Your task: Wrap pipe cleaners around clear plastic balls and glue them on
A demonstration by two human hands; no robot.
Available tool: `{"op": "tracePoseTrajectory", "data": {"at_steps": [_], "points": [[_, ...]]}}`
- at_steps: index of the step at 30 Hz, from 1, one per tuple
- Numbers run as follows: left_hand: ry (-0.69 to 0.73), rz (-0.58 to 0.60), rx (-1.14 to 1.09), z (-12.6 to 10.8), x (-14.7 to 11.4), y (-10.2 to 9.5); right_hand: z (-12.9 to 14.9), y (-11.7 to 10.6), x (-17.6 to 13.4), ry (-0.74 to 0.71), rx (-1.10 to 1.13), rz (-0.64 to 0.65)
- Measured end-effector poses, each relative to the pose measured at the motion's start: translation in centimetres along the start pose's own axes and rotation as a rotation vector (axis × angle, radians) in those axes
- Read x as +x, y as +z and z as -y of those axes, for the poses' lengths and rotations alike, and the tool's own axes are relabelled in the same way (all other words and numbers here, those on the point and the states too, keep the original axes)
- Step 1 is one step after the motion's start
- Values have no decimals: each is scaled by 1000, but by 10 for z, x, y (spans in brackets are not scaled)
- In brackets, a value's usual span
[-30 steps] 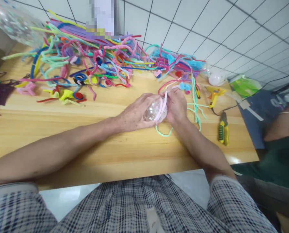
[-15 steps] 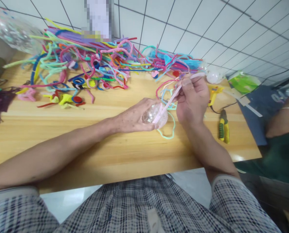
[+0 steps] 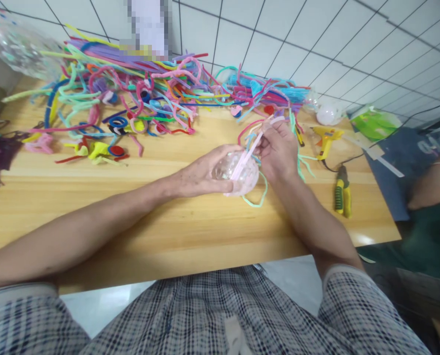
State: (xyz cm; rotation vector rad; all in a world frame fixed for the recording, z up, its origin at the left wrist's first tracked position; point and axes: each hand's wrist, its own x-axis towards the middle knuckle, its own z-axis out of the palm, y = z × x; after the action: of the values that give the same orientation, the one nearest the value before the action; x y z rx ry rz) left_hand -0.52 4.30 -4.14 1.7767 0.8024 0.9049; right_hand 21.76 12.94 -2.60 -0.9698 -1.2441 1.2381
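My left hand is closed around a clear ball with shiny flecks, held above the table. A pale pink pipe cleaner lies across the ball's right side and runs up to my right hand. The fingers of that hand pinch the strip near its upper end, and a short tail sticks out past them. Under the ball, a mint-green pipe cleaner curves on the wood. More thin coloured strands lie behind my right hand, partly hidden by it.
Many coloured pipe cleaners are heaped along the tiled wall. To the right are a yellow glue gun, yellow-black pliers, a whitish ball and a green packet. Another person's arm shows at the right edge.
My right hand has moved left and closer to the ball, bringing the pink pipe cleaner along. Green strands behind that hand have come into view. My left hand still holds the ball.
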Motion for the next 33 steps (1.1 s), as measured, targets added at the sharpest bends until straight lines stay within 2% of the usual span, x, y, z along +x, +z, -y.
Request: {"op": "tracePoseTrajectory", "data": {"at_steps": [5, 11, 15, 18, 21, 24, 28, 33], "points": [[-138, 37, -198, -6, 4, 0, -24, -11, 15, 149, -37, 41], [-134, 65, -263, -4, 8, 4, -32, -11, 11, 179, -25, -11], [-98, 68, -136, -7, 8, 6, -32, 1, -4, 150, -24, -103], [-63, 9, 46, -4, 6, 11, -35, 8, -9, 186, -35, -166], [79, -96, 160, 5, 4, 21, -38, 12, -7, 206, -30, -211], [173, -129, 187, 14, 1, 30, -39, 13, -4, 213, -6, -254], [179, -127, 224, 16, -3, 33, -40, 15, -4, 204, 10, -276], [209, -47, 236, 16, -7, 25, -38, 16, -6, 227, -5, -297]]}}
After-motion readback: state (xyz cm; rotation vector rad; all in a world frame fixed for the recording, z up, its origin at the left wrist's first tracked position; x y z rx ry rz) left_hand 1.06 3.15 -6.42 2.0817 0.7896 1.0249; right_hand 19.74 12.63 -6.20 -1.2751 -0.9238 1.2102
